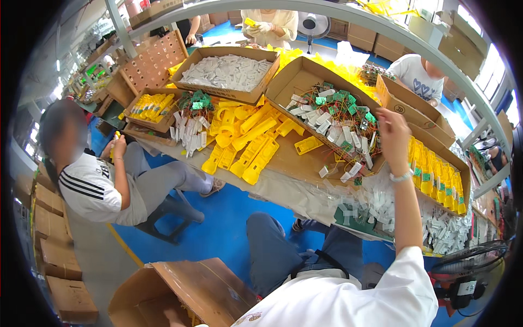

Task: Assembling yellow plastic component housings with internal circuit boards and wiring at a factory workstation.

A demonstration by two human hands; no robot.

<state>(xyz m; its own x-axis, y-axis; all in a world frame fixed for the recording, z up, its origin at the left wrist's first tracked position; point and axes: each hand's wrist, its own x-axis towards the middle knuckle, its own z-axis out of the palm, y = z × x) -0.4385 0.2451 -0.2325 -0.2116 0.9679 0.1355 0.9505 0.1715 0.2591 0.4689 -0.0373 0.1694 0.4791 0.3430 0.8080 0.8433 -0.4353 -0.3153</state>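
My right hand (393,133) is stretched over the right edge of a cardboard box (294,71) holding green circuit boards (340,101) with wires and white plastic pieces. Its fingers point down toward the boards, blurred, and what they hold, if anything, does not show. Low on the left, my left hand (173,316) is partly in view inside an open carton (204,283), its fingers hidden. Yellow plastic housings (253,144) lie heaped on the table left of the circuit-board box. Right of my right forearm, more yellow housings fitted with green boards (438,174) stand in a row in a box.
A box of white plastic parts (226,73) stands at the back. Clear-white pieces (441,231) are piled at the table's right end, by a black fan (468,272). A seated co-worker (98,180) is at left, with others across the table. A metal shelf frame arches overhead.
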